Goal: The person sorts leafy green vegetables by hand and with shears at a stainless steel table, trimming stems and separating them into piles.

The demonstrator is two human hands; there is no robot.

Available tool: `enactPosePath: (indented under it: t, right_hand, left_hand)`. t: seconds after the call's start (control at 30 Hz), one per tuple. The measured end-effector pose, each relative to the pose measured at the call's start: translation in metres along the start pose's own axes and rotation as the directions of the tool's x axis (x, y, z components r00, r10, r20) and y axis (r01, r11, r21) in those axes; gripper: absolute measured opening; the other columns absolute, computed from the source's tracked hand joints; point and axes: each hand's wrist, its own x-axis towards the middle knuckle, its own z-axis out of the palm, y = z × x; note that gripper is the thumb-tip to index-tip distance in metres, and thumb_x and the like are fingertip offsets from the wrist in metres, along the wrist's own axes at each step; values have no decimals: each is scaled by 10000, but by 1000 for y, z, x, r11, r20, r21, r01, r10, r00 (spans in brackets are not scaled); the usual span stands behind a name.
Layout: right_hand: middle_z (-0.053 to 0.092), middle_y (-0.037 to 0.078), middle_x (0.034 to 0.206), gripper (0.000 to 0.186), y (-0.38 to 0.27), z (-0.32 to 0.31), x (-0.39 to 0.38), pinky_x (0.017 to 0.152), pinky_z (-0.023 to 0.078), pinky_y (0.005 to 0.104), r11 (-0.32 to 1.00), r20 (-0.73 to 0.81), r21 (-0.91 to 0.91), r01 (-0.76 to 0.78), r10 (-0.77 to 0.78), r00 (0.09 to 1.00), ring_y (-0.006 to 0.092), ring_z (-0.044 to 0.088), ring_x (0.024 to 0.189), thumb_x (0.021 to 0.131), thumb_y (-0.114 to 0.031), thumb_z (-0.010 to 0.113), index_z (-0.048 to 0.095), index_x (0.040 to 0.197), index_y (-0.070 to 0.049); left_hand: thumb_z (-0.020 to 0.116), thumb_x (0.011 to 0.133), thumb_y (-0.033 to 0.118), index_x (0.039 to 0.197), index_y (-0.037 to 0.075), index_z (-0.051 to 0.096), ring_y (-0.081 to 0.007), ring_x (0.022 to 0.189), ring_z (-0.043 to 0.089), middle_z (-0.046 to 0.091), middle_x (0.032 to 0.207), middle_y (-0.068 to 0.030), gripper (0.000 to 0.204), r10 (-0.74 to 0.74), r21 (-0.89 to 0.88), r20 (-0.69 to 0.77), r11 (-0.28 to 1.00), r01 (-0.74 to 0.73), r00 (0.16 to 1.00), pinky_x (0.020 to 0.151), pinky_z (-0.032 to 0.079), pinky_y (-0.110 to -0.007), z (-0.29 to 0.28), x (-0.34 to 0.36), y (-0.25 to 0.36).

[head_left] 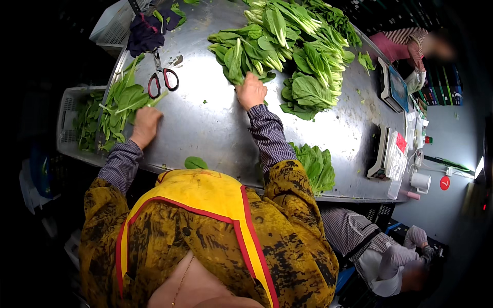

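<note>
My left hand (147, 126) is closed at the table's left edge, against a loose heap of leafy greens (128, 97) with pale stems. Its fingers are curled under, so whatever they hold is hidden. Just above it lie scissors (163, 79) with black and red handles. Further right, my right hand (251, 92) is closed on the leaf ends of a bunch of leafy greens (235, 64). That bunch lies at the near left side of a large pile of leafy greens (313, 61), whose pale stems point mostly to the right.
Below the left edge stands a white crate (67, 120) holding leaves. A dark cloth (145, 33) lies at the far left. More greens (316, 167) rest near my right elbow. Two scales (391, 84) line the metal table's (205, 133) right side. Two people (395, 43) are at the right.
</note>
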Motion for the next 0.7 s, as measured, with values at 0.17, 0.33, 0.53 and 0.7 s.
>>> enactPosePath:
  t: [0.17,0.33,0.53,0.7]
  right_hand:
    - [656,142,816,430,-7,-4,-30,638,509,366,682,446,644,-348,35,894,246,642,696,743,-218,733,592,1053,46]
    - [647,54,867,341,-37,-34,-89,596,472,199,-96,576,817,-569,70,815,103,598,704,836,-65,694,545,1106,81]
    - [651,47,884,347,-33,-43,-124,583,455,197,-34,492,870,-492,22,870,85,587,713,867,-165,687,585,1118,51]
    - [591,2,773,314,-15,-47,-133,564,426,215,-57,577,817,-574,117,809,82,517,634,896,-228,651,626,1082,24]
  left_hand:
    - [626,842,69,1070,27,623,-167,788,562,604,925,-69,232,-609,-629,-104,653,422,787,692,464,-284,-2,12,20]
    - [657,892,268,1169,46,577,-129,813,605,628,965,-37,364,-313,-735,671,-401,546,672,684,475,-236,-5,47,116]
    - [625,914,273,1080,89,574,-110,850,600,622,958,-6,252,-252,-772,593,-447,452,765,723,453,-239,18,70,159]
    - [589,927,192,1106,69,541,-141,898,603,613,979,-40,223,-340,-774,600,-476,418,724,736,476,-272,22,64,159]
